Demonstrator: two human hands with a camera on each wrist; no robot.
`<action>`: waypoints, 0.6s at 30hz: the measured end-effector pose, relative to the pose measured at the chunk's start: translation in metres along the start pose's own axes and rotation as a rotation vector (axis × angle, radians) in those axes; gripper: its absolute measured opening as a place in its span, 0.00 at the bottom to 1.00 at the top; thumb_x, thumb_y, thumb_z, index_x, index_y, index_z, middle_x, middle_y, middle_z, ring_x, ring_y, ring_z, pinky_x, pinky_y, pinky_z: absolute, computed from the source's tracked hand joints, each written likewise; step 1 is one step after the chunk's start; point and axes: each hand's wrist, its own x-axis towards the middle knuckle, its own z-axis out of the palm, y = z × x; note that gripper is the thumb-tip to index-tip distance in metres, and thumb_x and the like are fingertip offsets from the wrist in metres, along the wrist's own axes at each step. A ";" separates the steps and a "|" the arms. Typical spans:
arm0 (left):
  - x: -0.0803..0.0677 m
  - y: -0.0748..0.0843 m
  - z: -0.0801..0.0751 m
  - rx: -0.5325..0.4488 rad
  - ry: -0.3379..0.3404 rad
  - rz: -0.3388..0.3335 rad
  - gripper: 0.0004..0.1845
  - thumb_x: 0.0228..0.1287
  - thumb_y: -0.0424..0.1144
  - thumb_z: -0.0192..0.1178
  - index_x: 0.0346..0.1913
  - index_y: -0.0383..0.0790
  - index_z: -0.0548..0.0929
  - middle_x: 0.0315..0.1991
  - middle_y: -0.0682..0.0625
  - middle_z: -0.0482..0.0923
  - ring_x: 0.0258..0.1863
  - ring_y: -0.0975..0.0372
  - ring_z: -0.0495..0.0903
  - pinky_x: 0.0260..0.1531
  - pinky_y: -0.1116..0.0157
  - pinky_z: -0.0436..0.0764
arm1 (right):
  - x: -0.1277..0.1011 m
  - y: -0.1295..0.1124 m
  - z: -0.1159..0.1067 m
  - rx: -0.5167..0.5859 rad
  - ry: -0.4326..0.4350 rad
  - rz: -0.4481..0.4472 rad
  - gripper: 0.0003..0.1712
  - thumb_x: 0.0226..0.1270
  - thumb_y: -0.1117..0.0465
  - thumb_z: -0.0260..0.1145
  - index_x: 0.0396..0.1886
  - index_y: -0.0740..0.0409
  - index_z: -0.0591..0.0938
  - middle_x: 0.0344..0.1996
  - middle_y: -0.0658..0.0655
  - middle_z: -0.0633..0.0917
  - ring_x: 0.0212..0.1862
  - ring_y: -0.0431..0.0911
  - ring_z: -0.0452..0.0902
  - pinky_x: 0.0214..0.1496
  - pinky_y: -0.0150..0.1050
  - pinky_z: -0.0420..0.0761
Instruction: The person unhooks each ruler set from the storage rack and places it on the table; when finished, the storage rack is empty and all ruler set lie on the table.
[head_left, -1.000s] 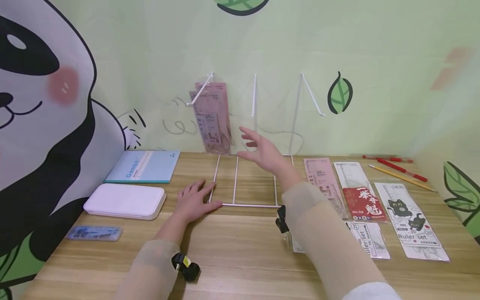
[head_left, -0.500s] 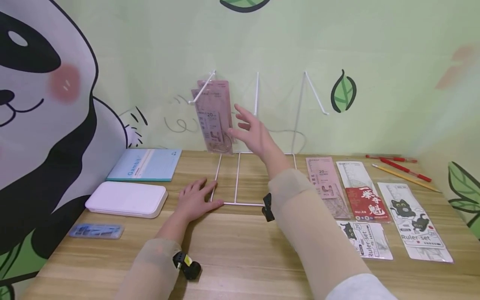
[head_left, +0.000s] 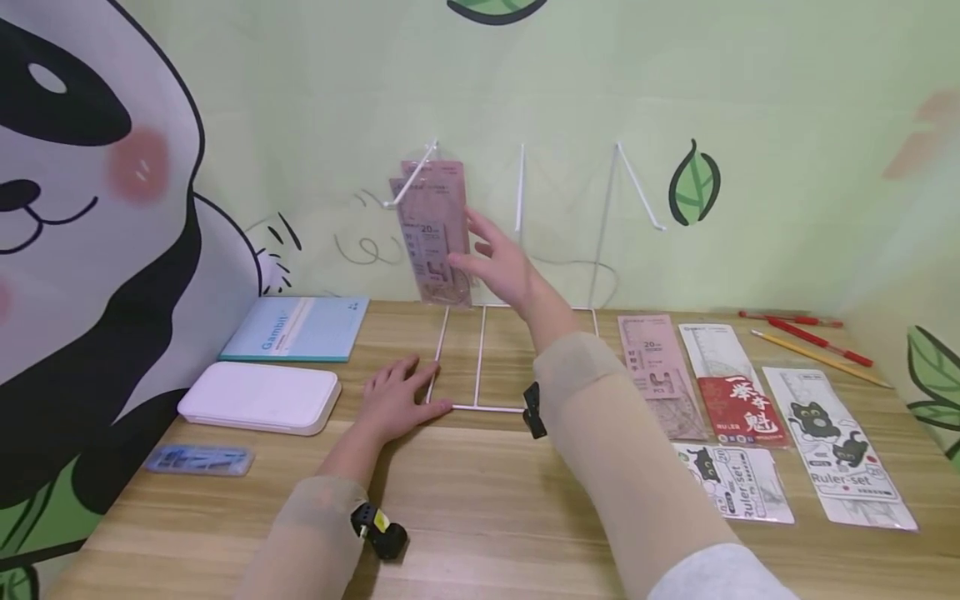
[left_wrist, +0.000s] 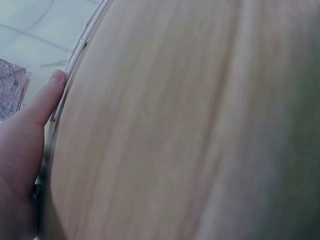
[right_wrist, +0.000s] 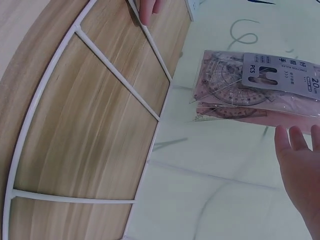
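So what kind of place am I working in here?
Likely a mock stationery display on a desk: a wire rack with hanging ruler packs, more ruler sets on the table, cartoon panda wall.

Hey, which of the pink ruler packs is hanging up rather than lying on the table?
The pink ruler packs on the white wire rack's left hook, beside the right hand. The other pink pack lies flat on the table.
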 end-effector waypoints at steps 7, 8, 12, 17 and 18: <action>0.001 0.002 -0.001 -0.004 0.004 -0.004 0.42 0.54 0.71 0.53 0.70 0.55 0.64 0.71 0.41 0.53 0.68 0.42 0.51 0.60 0.41 0.49 | -0.004 -0.015 -0.001 -0.038 -0.041 -0.018 0.42 0.65 0.54 0.63 0.74 0.37 0.53 0.72 0.50 0.56 0.70 0.55 0.53 0.65 0.54 0.57; 0.001 0.002 -0.001 -0.006 0.002 -0.006 0.42 0.54 0.71 0.53 0.70 0.55 0.64 0.71 0.41 0.54 0.68 0.42 0.51 0.60 0.41 0.49 | -0.003 -0.016 -0.001 -0.046 -0.047 -0.027 0.41 0.66 0.54 0.62 0.74 0.40 0.53 0.72 0.51 0.56 0.69 0.55 0.54 0.66 0.54 0.57; 0.002 0.003 -0.001 -0.004 0.001 -0.003 0.42 0.54 0.71 0.53 0.70 0.55 0.64 0.71 0.41 0.54 0.67 0.42 0.51 0.60 0.41 0.49 | 0.007 -0.011 -0.001 -0.072 -0.067 -0.058 0.40 0.66 0.53 0.60 0.74 0.45 0.54 0.71 0.53 0.57 0.69 0.52 0.57 0.65 0.52 0.59; 0.002 0.002 0.000 -0.003 0.000 -0.007 0.42 0.54 0.71 0.53 0.70 0.55 0.64 0.71 0.41 0.54 0.68 0.42 0.51 0.60 0.41 0.49 | 0.009 -0.012 -0.001 -0.083 -0.105 -0.060 0.41 0.67 0.53 0.60 0.74 0.49 0.52 0.71 0.56 0.58 0.68 0.53 0.58 0.66 0.51 0.59; 0.002 0.002 0.000 -0.003 0.000 -0.008 0.42 0.54 0.71 0.53 0.70 0.55 0.64 0.71 0.41 0.54 0.68 0.43 0.51 0.60 0.41 0.49 | 0.009 -0.012 -0.001 -0.088 -0.115 -0.057 0.41 0.67 0.53 0.60 0.75 0.49 0.52 0.71 0.56 0.59 0.68 0.53 0.58 0.66 0.51 0.59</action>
